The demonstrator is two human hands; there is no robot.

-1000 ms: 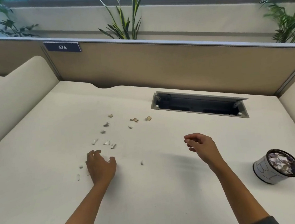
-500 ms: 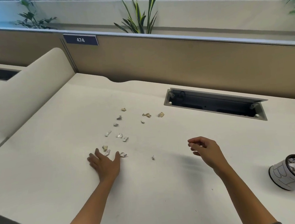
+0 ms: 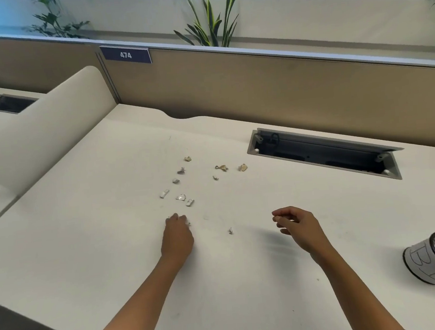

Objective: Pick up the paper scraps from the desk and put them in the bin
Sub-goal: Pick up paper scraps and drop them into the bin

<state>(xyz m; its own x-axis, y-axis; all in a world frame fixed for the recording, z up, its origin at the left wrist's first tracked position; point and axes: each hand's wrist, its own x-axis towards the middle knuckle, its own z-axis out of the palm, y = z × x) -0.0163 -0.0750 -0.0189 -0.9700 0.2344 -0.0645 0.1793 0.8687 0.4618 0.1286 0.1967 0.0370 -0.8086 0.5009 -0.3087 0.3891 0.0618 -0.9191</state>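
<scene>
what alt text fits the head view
A person's left hand gathers paper scraps on a cream desk, fingers curled around some. The right hand hovers, loosely curled; a scrap-filled bin stands far right.

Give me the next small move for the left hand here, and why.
Probably lift the left hand and carry it right to the bin: its fingers are curled on the desk with a white scrap showing at their edge. Its grasp is hidden.
</scene>
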